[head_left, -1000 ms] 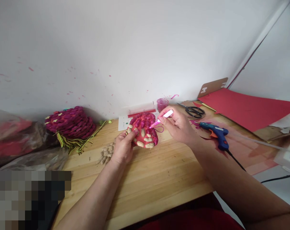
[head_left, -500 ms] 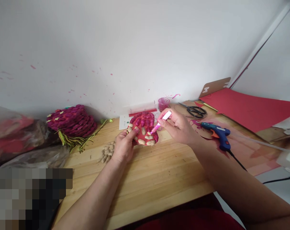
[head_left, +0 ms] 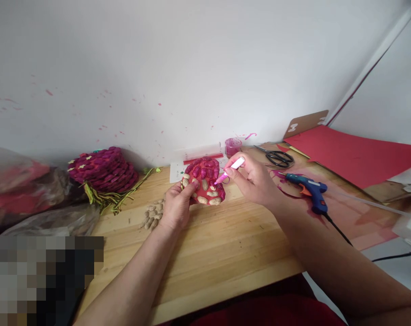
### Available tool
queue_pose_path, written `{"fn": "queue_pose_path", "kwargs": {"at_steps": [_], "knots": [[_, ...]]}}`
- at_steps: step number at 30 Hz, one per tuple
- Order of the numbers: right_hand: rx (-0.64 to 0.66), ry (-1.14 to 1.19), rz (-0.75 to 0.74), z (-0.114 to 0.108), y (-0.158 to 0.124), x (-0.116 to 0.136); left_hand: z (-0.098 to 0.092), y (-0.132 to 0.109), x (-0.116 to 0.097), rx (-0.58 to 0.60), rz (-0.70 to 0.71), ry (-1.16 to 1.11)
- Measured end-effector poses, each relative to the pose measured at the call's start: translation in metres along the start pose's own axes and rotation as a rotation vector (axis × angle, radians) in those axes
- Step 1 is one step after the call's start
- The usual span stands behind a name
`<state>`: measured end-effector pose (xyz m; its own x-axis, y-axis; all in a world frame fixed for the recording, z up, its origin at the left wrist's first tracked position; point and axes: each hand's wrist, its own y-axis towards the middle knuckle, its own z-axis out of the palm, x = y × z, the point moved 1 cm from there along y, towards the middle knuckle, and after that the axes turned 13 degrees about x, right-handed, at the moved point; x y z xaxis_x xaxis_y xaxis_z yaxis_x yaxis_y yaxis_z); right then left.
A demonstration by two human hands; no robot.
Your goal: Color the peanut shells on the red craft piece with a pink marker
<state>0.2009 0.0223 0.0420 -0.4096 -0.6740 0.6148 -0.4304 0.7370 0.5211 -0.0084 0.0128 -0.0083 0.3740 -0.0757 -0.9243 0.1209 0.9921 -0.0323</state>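
Note:
My left hand [head_left: 179, 203] grips the lower left edge of a red craft piece [head_left: 199, 191] covered with peanuts, thumb on its face. Peanuts on its upper and right parts are magenta; those lower down, like one peanut [head_left: 215, 201], keep their plain tan shell. Between the thumb and fingers of my right hand [head_left: 251, 179] is a white-handled paintbrush [head_left: 236, 165] with a pink lower end. Its tip touches a partly coloured peanut on the right side of the piece. Loose peanuts [head_left: 153, 215] lie on the wooden table beside my left wrist.
A stack of magenta peanut pieces [head_left: 105, 172] with green strings stands left, near plastic bags [head_left: 18, 185]. Behind my hands is a cup of pink paint [head_left: 232, 147]. To the right lie black scissors [head_left: 278, 157], a blue glue gun [head_left: 312, 194] with its cord, and red sheets [head_left: 355, 151].
The brush tip has moved slightly up, and the peanut under it shows more pink. Both hands keep their holds; the whole view has shifted a little.

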Motion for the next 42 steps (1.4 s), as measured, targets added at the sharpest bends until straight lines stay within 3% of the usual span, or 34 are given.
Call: {"fn": "queue_pose_path", "kwargs": {"at_steps": [10,16,22,30,36,42], "knots": [[0.033,-0.149,-0.091,0.006,0.000,0.001,0.000,-0.002,0.001,0.013,0.026,0.060],[0.000,-0.225,-0.116,0.007,0.001,-0.003,0.000,-0.001,0.005,0.070,-0.001,0.035],[0.001,-0.222,-0.142,0.009,0.001,-0.005,-0.001,0.000,0.007,0.047,-0.069,0.085],[-0.062,-0.205,-0.158,0.008,0.001,-0.001,-0.003,0.000,0.011,0.094,-0.032,0.161],[-0.001,-0.208,-0.159,0.009,0.001,-0.001,-0.005,0.000,0.012,0.083,0.020,0.224],[-0.043,-0.230,-0.153,0.010,0.001,0.003,-0.008,0.001,0.011,0.068,0.049,0.358]]}}
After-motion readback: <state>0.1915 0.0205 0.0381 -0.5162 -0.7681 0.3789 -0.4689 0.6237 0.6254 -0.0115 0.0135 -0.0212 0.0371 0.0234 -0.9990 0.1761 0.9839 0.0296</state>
